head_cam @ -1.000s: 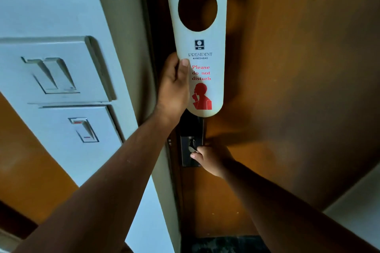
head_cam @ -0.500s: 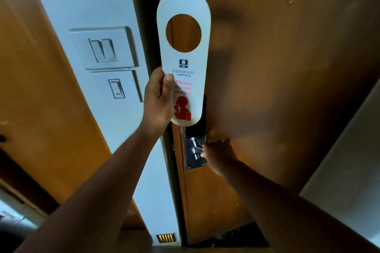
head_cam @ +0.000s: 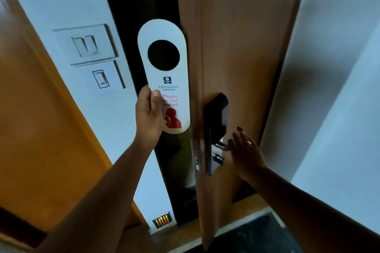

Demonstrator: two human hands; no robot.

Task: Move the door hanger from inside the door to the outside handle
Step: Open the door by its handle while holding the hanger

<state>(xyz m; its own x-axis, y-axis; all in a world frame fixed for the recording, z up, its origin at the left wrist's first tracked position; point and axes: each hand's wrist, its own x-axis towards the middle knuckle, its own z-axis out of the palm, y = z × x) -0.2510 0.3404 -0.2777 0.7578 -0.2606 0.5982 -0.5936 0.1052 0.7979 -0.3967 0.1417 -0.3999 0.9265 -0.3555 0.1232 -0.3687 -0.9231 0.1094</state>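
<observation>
A white door hanger with a round hole and red "Please do not disturb" print stands upright in front of the dark door gap. My left hand grips its lower left edge, thumb on the front. The wooden door is swung partly open, its edge facing me. On its inner face sits a black lock plate with a metal inside handle. My right hand is just right of that handle, fingers spread, holding nothing. The outside handle is hidden.
Two white switch plates are on the white wall left of the gap. An orange wooden panel fills the far left. A white wall stands close on the right. A small floor-level light glows by the frame.
The door has swung open toward me, showing a dark gap. My right hand has let go of the inside handle and opened. The hanger has stayed in my left hand, now before the gap.
</observation>
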